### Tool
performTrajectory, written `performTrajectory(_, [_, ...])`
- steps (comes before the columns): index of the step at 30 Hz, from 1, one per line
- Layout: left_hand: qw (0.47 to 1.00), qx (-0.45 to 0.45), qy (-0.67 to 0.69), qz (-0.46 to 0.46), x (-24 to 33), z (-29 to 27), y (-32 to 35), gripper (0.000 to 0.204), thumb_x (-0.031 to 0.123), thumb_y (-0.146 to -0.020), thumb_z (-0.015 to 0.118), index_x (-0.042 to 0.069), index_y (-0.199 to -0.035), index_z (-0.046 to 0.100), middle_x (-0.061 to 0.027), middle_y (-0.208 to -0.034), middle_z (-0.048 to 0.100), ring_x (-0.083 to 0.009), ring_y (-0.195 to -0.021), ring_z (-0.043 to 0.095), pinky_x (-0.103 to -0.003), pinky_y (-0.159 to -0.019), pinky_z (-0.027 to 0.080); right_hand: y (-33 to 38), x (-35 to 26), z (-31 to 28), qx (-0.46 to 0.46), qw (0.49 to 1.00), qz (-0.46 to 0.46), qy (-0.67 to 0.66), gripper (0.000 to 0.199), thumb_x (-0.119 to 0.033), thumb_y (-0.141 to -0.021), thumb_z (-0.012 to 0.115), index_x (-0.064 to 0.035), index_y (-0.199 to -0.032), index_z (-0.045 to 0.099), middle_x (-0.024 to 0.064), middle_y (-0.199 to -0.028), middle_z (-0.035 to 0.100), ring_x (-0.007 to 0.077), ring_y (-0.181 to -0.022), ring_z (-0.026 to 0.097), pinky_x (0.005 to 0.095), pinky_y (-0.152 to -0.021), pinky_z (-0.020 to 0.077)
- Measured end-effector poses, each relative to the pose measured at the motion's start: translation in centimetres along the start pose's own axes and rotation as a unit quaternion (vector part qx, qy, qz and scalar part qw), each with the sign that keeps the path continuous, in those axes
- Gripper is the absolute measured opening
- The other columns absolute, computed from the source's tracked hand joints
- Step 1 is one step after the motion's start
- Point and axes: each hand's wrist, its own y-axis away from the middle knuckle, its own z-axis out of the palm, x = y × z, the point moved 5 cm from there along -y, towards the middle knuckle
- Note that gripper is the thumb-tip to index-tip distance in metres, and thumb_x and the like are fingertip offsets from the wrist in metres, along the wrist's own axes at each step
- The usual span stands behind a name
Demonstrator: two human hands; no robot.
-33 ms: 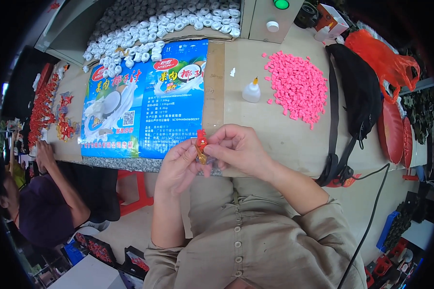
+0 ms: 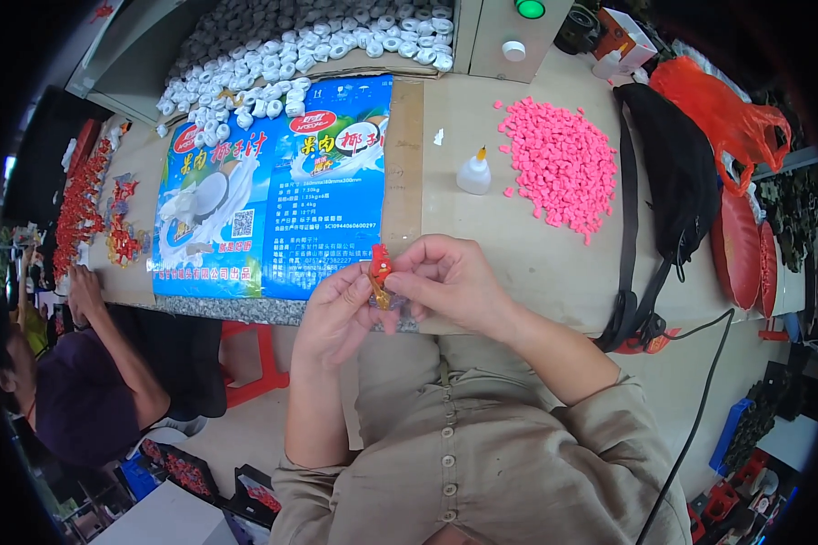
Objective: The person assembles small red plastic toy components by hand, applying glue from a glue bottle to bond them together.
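— Where is there room on the table (image 2: 518,263)?

— A bare strip runs from both hands, the left hand (image 2: 336,309) and right hand (image 2: 450,286), up toward the glue bottle (image 2: 473,172).

— And to the right?

— The pink bead pile (image 2: 561,163) and the black bag (image 2: 677,177) block that side.

— Left?

— The flat blue printed sheet (image 2: 273,191) lies there, low enough to pass over; white rings (image 2: 291,54) crowd the far edge, and another person's hand (image 2: 84,286) rests at the left end.
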Motion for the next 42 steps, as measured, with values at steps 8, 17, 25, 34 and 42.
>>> performTrajectory(8, [1.0, 0.0, 0.004, -0.009, 0.0, -0.4, 0.1, 0.025, 0.017, -0.084, 0.047, -0.002, -0.099, 0.049, -0.0084, -0.087, 0.055, -0.016, -0.068, 0.055, -0.027, -0.056, 0.047, 0.0, 0.0, -0.1, -0.005, 1.0, 0.007, 0.006, 0.011, -0.008, -0.079, 0.056, 0.0006, -0.082, 0.05, 0.0052, -0.066, 0.058, 0.0053, -0.054, 0.054, 0.0164, -0.044, 0.0407])
performTrajectory(17, [0.998, 0.057, -0.021, 0.03, -0.2, -0.1, 0.1, 0.028, 0.017, -0.081, 0.053, -0.002, -0.101, 0.047, -0.012, -0.086, 0.056, -0.0187, -0.066, 0.057, -0.024, -0.051, 0.047, 0.1, 0.4, -0.4, -0.031, 0.999, 0.013, -0.015, 0.012, -0.008, -0.079, 0.056, -0.0004, -0.087, 0.052, 0.0047, -0.078, 0.057, 0.0084, -0.064, 0.055, 0.0203, -0.053, 0.0454])
performTrajectory(25, [0.992, 0.064, -0.076, 0.076, 0.1, 0.1, 0.3, 0.021, 0.014, -0.08, 0.055, 0.0, -0.095, 0.05, -0.0096, -0.086, 0.056, -0.0168, -0.07, 0.056, -0.025, -0.055, 0.047, 0.1, 0.3, -0.4, -0.032, 0.999, 0.019, -0.004, 0.014, -0.009, -0.08, 0.054, -0.0001, -0.091, 0.053, 0.0031, -0.079, 0.056, 0.0059, -0.065, 0.052, 0.0187, -0.052, 0.0423])
performTrajectory(34, [0.986, 0.089, -0.068, 0.122, 0.1, 0.3, 0.5, 0.019, 0.008, -0.078, 0.056, 0.001, -0.094, 0.05, -0.0089, -0.086, 0.057, -0.0163, -0.072, 0.056, -0.026, -0.057, 0.047, 0.0, 0.1, -0.3, -0.042, 0.999, -0.02, -0.015, 0.014, -0.008, -0.08, 0.054, -0.0004, -0.092, 0.053, 0.002, -0.078, 0.056, 0.005, -0.066, 0.051, 0.0175, -0.054, 0.0413])
performTrajectory(42, [0.965, 0.173, -0.068, 0.184, 0.0, 1.2, 0.3, 0.016, 0.001, -0.075, 0.056, 0.002, -0.09, 0.051, -0.0093, -0.083, 0.058, -0.0146, -0.066, 0.055, -0.025, -0.056, 0.046, 0.4, -0.4, -0.9, 0.037, 0.987, -0.134, 0.081, 0.011, -0.003, -0.075, 0.058, -0.0005, -0.084, 0.051, 0.0034, -0.081, 0.049, 0.0063, -0.064, 0.053, 0.0172, -0.052, 0.0428])
